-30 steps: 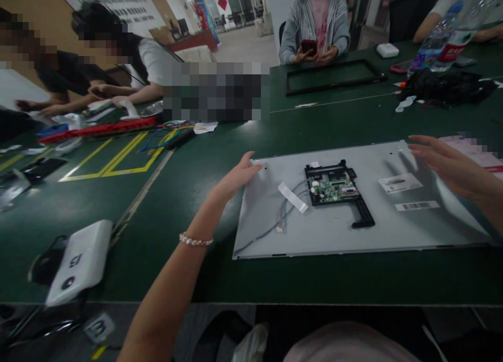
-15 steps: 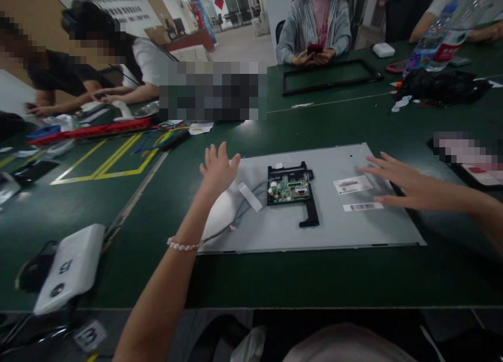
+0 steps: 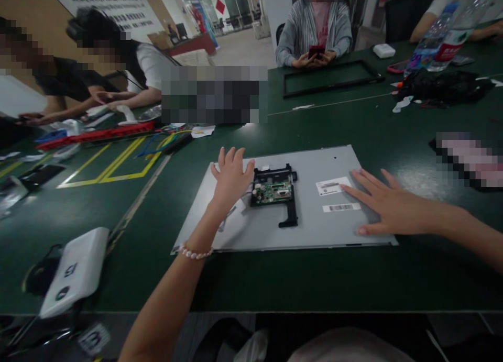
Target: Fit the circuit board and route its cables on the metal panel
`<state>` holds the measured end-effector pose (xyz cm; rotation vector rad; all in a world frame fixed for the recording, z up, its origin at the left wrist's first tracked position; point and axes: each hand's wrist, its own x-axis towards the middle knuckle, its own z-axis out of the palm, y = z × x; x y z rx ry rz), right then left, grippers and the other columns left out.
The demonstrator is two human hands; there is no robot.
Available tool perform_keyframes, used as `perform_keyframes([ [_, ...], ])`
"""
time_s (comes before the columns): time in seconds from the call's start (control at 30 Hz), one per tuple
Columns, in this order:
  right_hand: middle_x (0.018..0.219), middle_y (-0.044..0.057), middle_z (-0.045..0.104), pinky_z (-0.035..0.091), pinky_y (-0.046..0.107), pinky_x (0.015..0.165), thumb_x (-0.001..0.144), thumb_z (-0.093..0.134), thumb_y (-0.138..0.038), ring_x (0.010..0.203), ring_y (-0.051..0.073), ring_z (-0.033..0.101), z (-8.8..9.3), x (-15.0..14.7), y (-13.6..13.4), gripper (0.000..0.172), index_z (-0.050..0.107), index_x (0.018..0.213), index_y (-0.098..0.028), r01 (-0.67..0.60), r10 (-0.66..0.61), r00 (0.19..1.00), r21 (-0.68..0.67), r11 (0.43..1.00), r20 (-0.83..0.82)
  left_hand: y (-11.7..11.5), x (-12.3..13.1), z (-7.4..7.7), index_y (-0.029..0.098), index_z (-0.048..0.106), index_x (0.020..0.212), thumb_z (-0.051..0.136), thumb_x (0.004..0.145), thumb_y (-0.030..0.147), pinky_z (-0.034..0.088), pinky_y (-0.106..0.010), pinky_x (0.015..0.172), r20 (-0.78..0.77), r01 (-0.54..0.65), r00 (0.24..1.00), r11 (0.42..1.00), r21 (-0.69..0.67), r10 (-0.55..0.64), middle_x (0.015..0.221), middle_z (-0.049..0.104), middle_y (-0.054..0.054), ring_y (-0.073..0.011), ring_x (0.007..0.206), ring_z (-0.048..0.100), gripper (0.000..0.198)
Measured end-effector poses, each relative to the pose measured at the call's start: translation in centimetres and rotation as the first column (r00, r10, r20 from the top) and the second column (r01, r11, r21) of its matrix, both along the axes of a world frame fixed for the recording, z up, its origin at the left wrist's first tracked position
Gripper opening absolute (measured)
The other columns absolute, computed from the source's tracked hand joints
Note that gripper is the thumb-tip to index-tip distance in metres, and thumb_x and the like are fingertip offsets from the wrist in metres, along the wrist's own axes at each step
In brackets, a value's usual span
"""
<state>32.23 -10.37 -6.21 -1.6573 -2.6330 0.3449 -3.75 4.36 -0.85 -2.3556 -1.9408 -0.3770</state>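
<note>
A flat grey display panel point(image 3: 306, 231) lies back side up on the green table in front of me. Near its middle sits a green circuit board point(image 3: 273, 193) in a black plastic bracket point(image 3: 291, 212). My left hand point(image 3: 231, 176), fingers spread, is over the panel's left part, beside the bracket; whether it touches the panel I cannot tell. My right hand point(image 3: 389, 205) is spread at the panel's right edge, its fingertips by two white labels. Cables and a white strip point(image 3: 236, 210) show partly behind my left wrist.
A black rectangular frame point(image 3: 334, 79) lies at the far side, before a person point(image 3: 314, 32) holding a phone. A white device point(image 3: 74, 273) is at the near left. Bottles point(image 3: 432, 42) and a black bag point(image 3: 444, 87) stand far right. Yellow tape point(image 3: 121, 178) marks the table's left.
The panel with its circuit board has shifted left. My right hand has come left and nearer to me along the panel's edge. My left hand now sits closer to the bracket.
</note>
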Motion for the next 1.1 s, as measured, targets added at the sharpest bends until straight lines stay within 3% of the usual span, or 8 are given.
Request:
perform_keyframes([
  [0.17, 0.163, 0.013, -0.003, 0.003, 0.065, 0.114, 0.078, 0.046, -0.08, 0.146, 0.042, 0.0, 0.7, -5.6, 2.4, 0.102, 0.014, 0.157, -0.024, -0.022, 0.018, 0.996, -0.048, 0.999, -0.089, -1.5, 1.6, 0.4, 0.022, 0.052, 0.132, 0.031, 0.098, 0.039, 0.02, -0.066, 0.11, -0.019, 0.075, 0.997, 0.995, 0.069, -0.074, 0.149, 0.043, -0.012, -0.0332, 0.146, 0.018, 0.043],
  [0.33, 0.162, 0.019, 0.0, 0.001, 0.062, 0.115, 0.077, 0.043, -0.082, 0.145, 0.041, -0.006, 1.5, -11.2, 5.0, 0.106, 0.019, 0.156, -0.015, -0.07, 0.053, 0.984, -0.093, 0.993, -0.17, -2.5, 2.2, -0.9, 0.021, 0.056, 0.126, 0.034, 0.096, 0.036, 0.016, -0.071, 0.109, -0.132, 0.136, 0.983, 0.989, 0.058, -0.127, 0.146, 0.046, -0.014, -0.0368, 0.144, 0.022, 0.04],
  [0.53, 0.161, 0.023, 0.004, 0.004, 0.06, 0.116, 0.084, 0.042, -0.075, 0.146, 0.04, -0.004, 1.8, -16.5, 6.4, 0.095, 0.025, 0.154, -0.012, -0.066, 0.058, 0.964, -0.021, 0.998, -0.258, -2.4, 1.1, -1.6, 0.015, 0.059, 0.126, 0.035, 0.092, 0.03, 0.004, -0.072, 0.11, -0.303, 0.05, 0.953, 0.991, 0.126, -0.009, 0.147, 0.043, -0.019, -0.0407, 0.144, 0.019, 0.044],
  [0.7, 0.16, 0.02, 0.019, 0.007, 0.062, 0.115, 0.096, 0.033, -0.053, 0.148, 0.038, 0.006, 1.4, -17.7, 6.4, 0.064, 0.038, 0.149, -0.017, -0.094, 0.11, 0.957, 0.072, 0.993, -0.269, -2.1, 0.0, -1.0, 0.003, 0.051, 0.136, 0.04, 0.088, 0.029, 0.013, -0.08, 0.098, -0.338, -0.302, 0.891, 0.951, 0.063, 0.305, 0.142, 0.044, -0.03, -0.052, 0.139, 0.022, 0.056],
  [0.83, 0.16, 0.019, 0.023, 0.013, 0.064, 0.114, 0.097, 0.032, -0.052, 0.147, 0.039, 0.009, 1.2, -17.5, 6.3, 0.061, 0.039, 0.148, -0.018, -0.103, 0.12, 0.953, 0.077, 0.992, -0.278, -1.4, -1.0, -1.2, -0.003, 0.046, 0.139, 0.044, 0.087, 0.031, 0.023, -0.081, 0.091, -0.452, -0.504, 0.794, 0.856, -0.117, 0.406, 0.136, 0.046, -0.037, -0.0556, 0.131, 0.034, 0.062],
  [0.93, 0.16, 0.019, 0.022, 0.014, 0.063, 0.114, 0.098, 0.031, -0.051, 0.147, 0.039, 0.01, 1.3, -17.5, 6.3, 0.061, 0.038, 0.148, -0.018, -0.102, 0.12, 0.953, 0.078, 0.992, -0.279, 0.0, -1.6, -1.7, -0.004, 0.039, 0.143, 0.047, 0.086, 0.03, 0.031, -0.076, 0.09, -0.494, -0.533, 0.774, 0.828, -0.173, 0.395, 0.139, 0.042, -0.039, -0.0554, 0.129, 0.037, 0.067],
  [1.1, 0.159, 0.021, 0.022, 0.013, 0.063, 0.114, 0.098, 0.03, -0.05, 0.147, 0.04, 0.011, 1.5, -17.4, 6.2, 0.062, 0.037, 0.149, -0.016, -0.107, 0.122, 0.956, 0.067, 0.992, -0.269, 3.6, -3.2, -1.1, 0.005, 0.049, 0.137, 0.047, 0.086, 0.034, 0.036, -0.069, 0.088, -0.396, -0.476, 0.825, 0.873, -0.105, 0.402, 0.125, 0.056, -0.034, -0.0497, 0.117, 0.051, 0.059],
])
